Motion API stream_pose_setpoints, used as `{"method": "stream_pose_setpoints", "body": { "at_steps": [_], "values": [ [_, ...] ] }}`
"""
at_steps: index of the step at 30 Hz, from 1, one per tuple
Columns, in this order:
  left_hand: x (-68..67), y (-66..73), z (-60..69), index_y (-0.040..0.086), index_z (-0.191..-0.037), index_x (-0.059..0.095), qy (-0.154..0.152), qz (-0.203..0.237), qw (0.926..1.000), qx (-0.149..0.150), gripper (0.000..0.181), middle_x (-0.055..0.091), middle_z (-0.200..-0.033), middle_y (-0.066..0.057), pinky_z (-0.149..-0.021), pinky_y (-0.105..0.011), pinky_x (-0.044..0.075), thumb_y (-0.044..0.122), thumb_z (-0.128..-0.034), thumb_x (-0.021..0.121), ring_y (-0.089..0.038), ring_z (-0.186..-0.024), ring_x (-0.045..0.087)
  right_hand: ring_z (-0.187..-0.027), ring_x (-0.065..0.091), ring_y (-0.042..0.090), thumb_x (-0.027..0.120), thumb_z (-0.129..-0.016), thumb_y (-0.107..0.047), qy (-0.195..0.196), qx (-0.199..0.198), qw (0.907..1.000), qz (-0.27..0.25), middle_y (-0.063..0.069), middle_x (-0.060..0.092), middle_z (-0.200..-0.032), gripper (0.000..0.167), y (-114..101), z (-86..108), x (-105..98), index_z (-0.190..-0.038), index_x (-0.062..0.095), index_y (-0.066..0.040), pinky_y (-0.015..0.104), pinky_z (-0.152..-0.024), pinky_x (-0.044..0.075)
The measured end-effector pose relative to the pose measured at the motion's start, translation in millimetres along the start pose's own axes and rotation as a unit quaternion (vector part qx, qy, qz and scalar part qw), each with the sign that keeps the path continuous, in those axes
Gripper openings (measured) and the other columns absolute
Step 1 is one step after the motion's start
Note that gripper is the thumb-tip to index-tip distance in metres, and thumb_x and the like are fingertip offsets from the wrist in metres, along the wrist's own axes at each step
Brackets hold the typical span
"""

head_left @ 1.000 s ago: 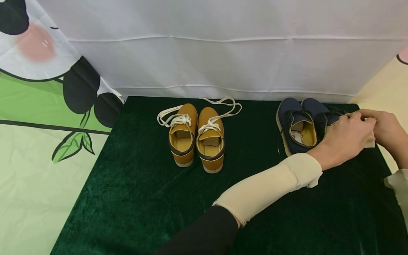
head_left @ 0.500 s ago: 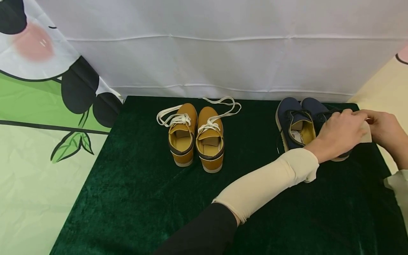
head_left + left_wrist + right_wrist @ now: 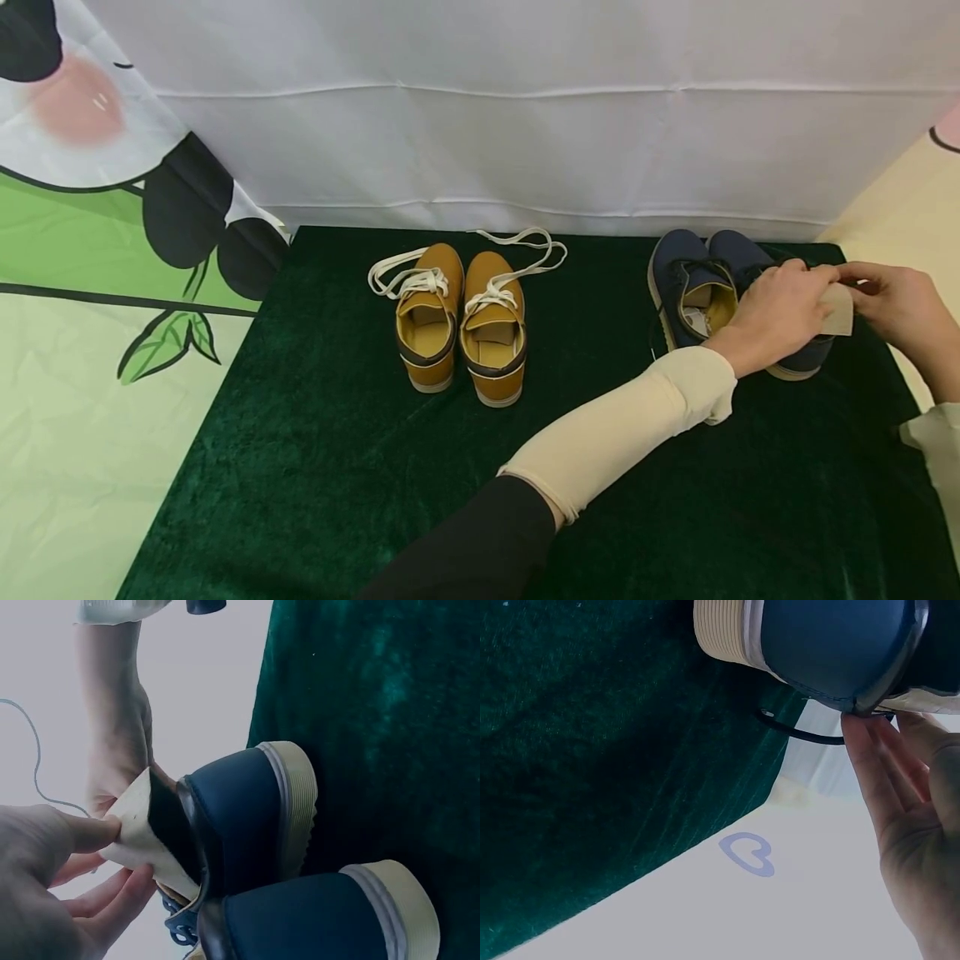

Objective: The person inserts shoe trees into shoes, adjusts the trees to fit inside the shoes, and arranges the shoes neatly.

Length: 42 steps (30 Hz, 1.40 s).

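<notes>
Two navy shoes stand side by side at the back right, the left navy shoe [image 3: 678,250] and the right navy shoe [image 3: 806,358]. My left hand [image 3: 776,312] pinches a beige flat piece [image 3: 135,825], dark on its other side and resembling an insole, at the right shoe's opening. Thumb and fingers lie on its edge in the left wrist view. My right hand [image 3: 922,795] has its fingertips at that shoe's collar, thumb on one side and fingers on the other. A black lace [image 3: 802,735] hangs beside these fingers. The beige piece's lower end is hidden inside the shoe.
A tan shoe [image 3: 431,375] and another tan shoe [image 3: 498,387], both with loose white laces [image 3: 551,250], stand left of the navy pair. Everything sits on a dark green velvet cloth [image 3: 337,500]. A white sheet [image 3: 525,150] hangs behind, with a printed panda backdrop [image 3: 82,158] at left.
My left hand has shifted left, tilting the beige piece toward the shoe's opening and uncovering more of the right navy shoe's heel. My right hand has moved slightly. The tan shoes are still.
</notes>
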<state>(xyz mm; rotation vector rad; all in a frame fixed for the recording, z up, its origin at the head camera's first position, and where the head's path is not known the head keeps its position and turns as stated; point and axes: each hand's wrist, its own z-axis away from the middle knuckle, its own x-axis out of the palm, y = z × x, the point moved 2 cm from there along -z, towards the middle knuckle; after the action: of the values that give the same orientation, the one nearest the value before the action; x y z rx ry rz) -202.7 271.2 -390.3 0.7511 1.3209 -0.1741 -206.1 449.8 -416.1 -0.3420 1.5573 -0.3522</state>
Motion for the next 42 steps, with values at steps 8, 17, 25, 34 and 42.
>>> {"method": "stream_pose_setpoints", "body": {
  "at_steps": [8, 17, 25, 34, 42],
  "values": [
    [-5.2, -5.6, 0.6, 0.035, -0.15, 0.047, -0.004, 0.005, 0.9997, 0.023, 0.047, 0.055, -0.137, 0.019, -0.106, -0.01, 0.035, 0.042, -0.105, 0.061, 0.005, -0.12, 0.049, -0.114, 0.049, 0.061, 0.044, -0.113, -0.025, -0.011, 0.016, 0.9988, -0.046, 0.044, 0.052, -0.131, 0.045, 5.0, 7.2, 4.9, -0.138, 0.054, 0.011, 0.078, -0.091, 0.044],
    [-3.3, -16.6, 0.7, 0.045, -0.152, 0.04, -0.027, -0.064, 0.997, -0.036, 0.056, 0.048, -0.142, 0.021, -0.112, -0.03, 0.034, 0.063, -0.1006, 0.054, -0.005, -0.128, 0.042, -0.087, 0.043, -0.015, 0.043, -0.111, -0.044, 0.002, 0.034, 0.9915, -0.126, -0.022, 0.048, -0.107, 0.058, 14.3, 28.7, 13.8, -0.145, 0.052, 0.002, 0.005, -0.075, 0.043],
    [2.8, -21.7, -5.2, 0.044, -0.146, 0.046, -0.061, -0.057, 0.9934, -0.078, 0.053, 0.049, -0.145, 0.024, -0.127, -0.042, 0.017, 0.07, -0.1, 0.048, -0.003, -0.133, 0.048, -0.093, 0.047, -0.017, 0.042, -0.113, -0.033, 0.003, 0.038, 0.9702, -0.239, -0.032, 0.043, -0.11, 0.044, 17.8, 46.7, 19.1, -0.153, 0.048, -0.018, -0.004, -0.075, 0.042],
    [3.3, -27.2, -10.9, 0.047, -0.148, 0.046, -0.083, -0.046, 0.9935, -0.062, 0.055, 0.049, -0.143, 0.029, -0.121, -0.042, 0.021, 0.07, -0.0986, 0.052, 0.001, -0.119, 0.056, -0.1, 0.052, -0.011, 0.046, -0.111, -0.012, 0.027, -0.001, 0.9365, -0.35, -0.027, 0.051, -0.119, 0.037, 16.7, 58.4, 26.6, -0.135, 0.055, -0.039, -0.004, -0.083, 0.043],
    [3.5, -29.8, -8.3, 0.046, -0.145, 0.049, -0.067, -0.052, 0.9947, -0.057, 0.052, 0.052, -0.137, 0.027, -0.116, -0.037, 0.026, 0.07, -0.0986, 0.053, 0.003, -0.114, 0.056, -0.107, 0.046, -0.012, 0.051, -0.11, -0.019, 0.055, 0.028, 0.9539, -0.294, -0.034, 0.046, -0.121, 0.048, 8.4, 59.6, 33.4, -0.157, 0.046, -0.025, -0.003, -0.086, 0.04]
  ]
}}
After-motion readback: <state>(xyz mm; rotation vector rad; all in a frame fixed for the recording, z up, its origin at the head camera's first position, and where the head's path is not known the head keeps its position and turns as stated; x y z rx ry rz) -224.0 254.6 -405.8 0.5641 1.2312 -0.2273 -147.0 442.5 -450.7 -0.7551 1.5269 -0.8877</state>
